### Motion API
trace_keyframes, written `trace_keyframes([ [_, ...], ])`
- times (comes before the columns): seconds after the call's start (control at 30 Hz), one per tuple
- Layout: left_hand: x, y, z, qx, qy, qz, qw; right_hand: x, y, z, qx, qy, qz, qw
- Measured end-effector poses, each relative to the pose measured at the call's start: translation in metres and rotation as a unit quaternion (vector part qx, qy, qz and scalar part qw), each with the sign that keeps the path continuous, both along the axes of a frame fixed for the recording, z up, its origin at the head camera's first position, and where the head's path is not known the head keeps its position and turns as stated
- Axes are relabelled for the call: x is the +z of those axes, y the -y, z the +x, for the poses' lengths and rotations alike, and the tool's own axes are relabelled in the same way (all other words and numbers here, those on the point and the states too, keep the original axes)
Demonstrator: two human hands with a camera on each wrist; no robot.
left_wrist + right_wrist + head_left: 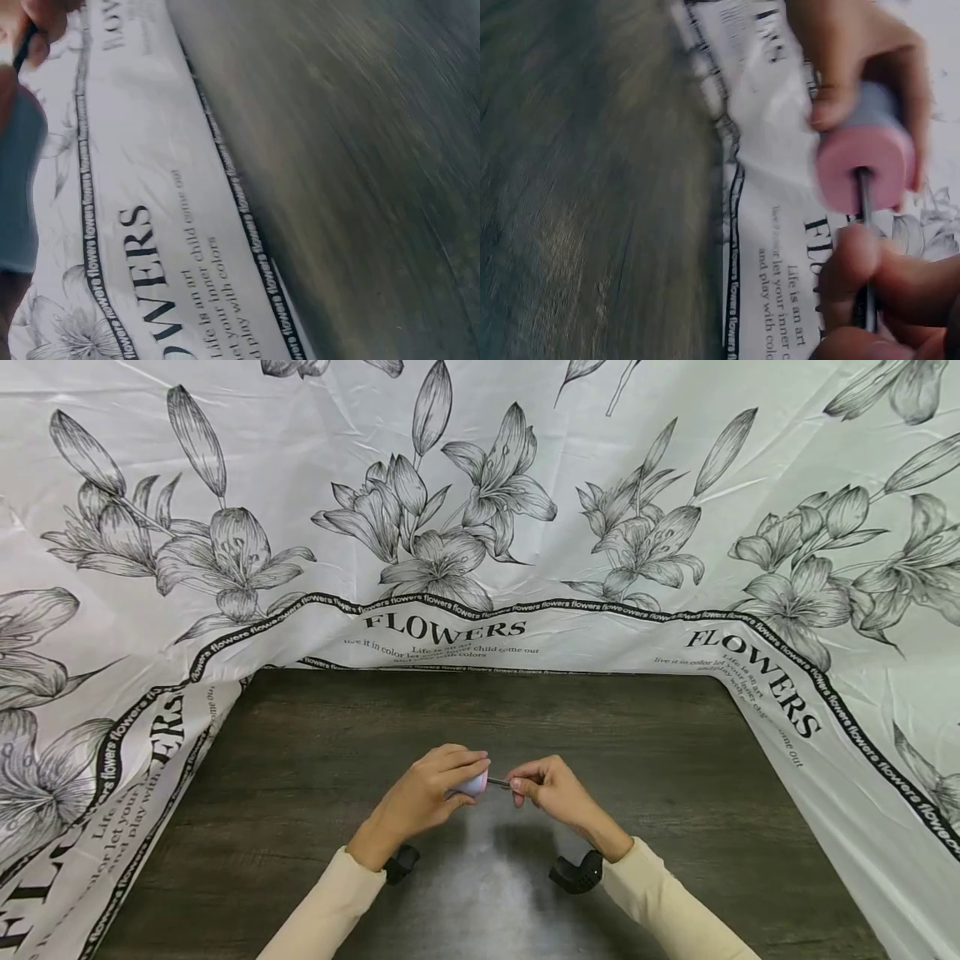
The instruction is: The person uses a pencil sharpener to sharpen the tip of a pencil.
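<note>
My left hand grips a small rounded pencil sharpener with a bluish-grey body and a pink end, its fingers wrapped over the top. In the right wrist view the pink face of the sharpener shows a round hole. A thin dark pencil has one end in that hole. Thumb and fingertips of my right hand pinch the pencil close to the sharpener. The left wrist view catches only the grey-blue side of the sharpener at its left edge. The pencil's tip is hidden inside.
Both hands are over a dark wood-grain table. A white cloth printed with flowers and lettering hangs behind it and along both sides. Black bands with camera mounts sit at the wrists, by cream sleeves.
</note>
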State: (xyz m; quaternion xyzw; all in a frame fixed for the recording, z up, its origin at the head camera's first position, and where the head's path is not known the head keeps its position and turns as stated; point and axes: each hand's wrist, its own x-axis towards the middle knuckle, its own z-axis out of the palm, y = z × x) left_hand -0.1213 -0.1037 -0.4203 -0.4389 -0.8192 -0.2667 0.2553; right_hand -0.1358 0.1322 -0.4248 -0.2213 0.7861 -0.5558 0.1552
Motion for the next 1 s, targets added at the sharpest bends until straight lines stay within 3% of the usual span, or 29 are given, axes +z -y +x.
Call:
trace_keyframes([
  [0.1,-0.007,0.0,0.0,0.002,-0.02,-0.006,0.9998,0.001,-0.002,-0.002,0.016,0.036,0.012,0.999],
  [0.2,-0.012,0.0,0.001,0.01,0.021,-0.003,0.9997,-0.001,-0.003,-0.001,0.011,0.001,0.034,0.999],
  [0.27,-0.013,0.0,0.002,0.02,0.063,0.01,0.9978,-0.003,-0.003,0.001,0.004,-0.062,0.058,0.996],
  [0.33,-0.014,0.001,0.003,0.034,0.105,0.027,0.9935,-0.004,-0.002,0.003,-0.006,-0.149,0.082,0.985],
  [0.43,-0.013,0.003,0.004,0.048,0.175,0.056,0.9817,-0.008,0.0,0.006,-0.035,-0.298,0.111,0.947],
  [0.57,-0.012,0.004,0.002,0.056,0.275,0.09,0.9557,-0.014,0.0,0.005,-0.061,-0.434,0.115,0.891],
  [0.77,-0.012,0.007,-0.003,0.079,0.396,0.134,0.9051,-0.018,-0.001,0.003,-0.063,-0.518,0.108,0.846],
  [0.87,-0.014,0.01,-0.007,0.076,0.439,0.151,0.8824,-0.019,-0.001,0.003,-0.065,-0.56,0.116,0.818],
  [1.0,-0.013,0.013,-0.01,0.039,0.516,0.182,0.8361,-0.02,0.0,0.003,-0.067,-0.622,0.118,0.771],
])
